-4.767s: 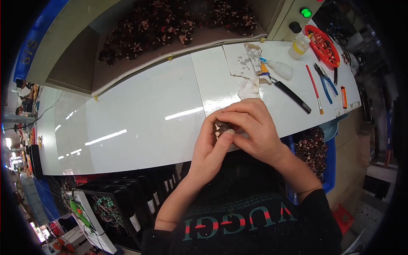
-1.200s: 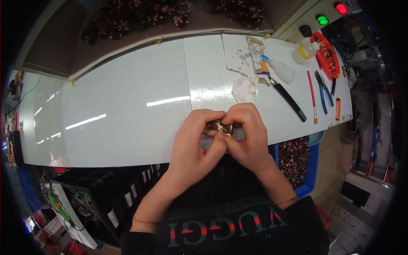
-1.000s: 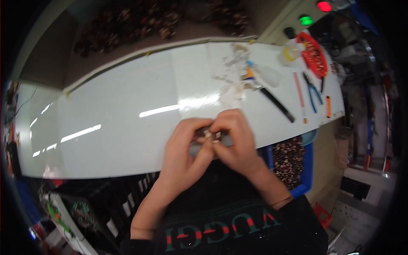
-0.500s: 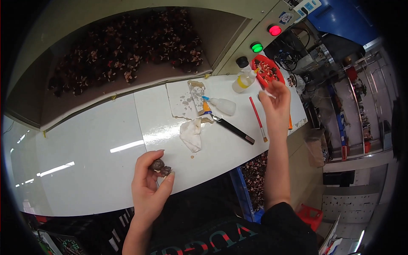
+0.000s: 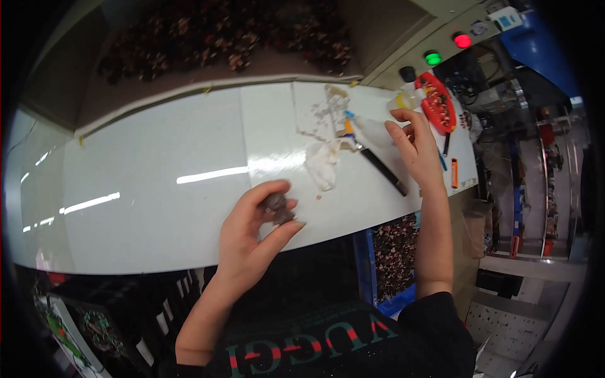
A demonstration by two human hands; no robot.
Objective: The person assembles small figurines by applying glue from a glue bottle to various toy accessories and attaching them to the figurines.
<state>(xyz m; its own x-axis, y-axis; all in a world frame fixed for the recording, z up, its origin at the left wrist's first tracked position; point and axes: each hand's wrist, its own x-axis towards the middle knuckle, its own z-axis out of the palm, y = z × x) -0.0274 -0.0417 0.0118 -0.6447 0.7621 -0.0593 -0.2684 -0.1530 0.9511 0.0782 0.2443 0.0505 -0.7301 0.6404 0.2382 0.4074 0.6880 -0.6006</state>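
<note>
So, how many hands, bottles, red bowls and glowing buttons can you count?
Hands: 2, left hand and right hand
Bottles: 2, blue-tipped bottle and yellow-banded bottle
Red bowl: 1
Glowing buttons: 2, green button and red button
Total: 7

The tabletop [image 5: 157, 151] is white and glossy. A torn-edged sheet [image 5: 309, 107] lies near its back edge, with a crumpled white tissue [image 5: 322, 167] in front. A small crumb [image 5: 319, 198] lies just beside the tissue. Farther right are a black-handled knife [image 5: 384, 172], a squeeze bottle [image 5: 373, 130], a yellow-banded bottle [image 5: 399, 101], a red tray [image 5: 428, 77] and an orange lighter [image 5: 454, 173].
</note>
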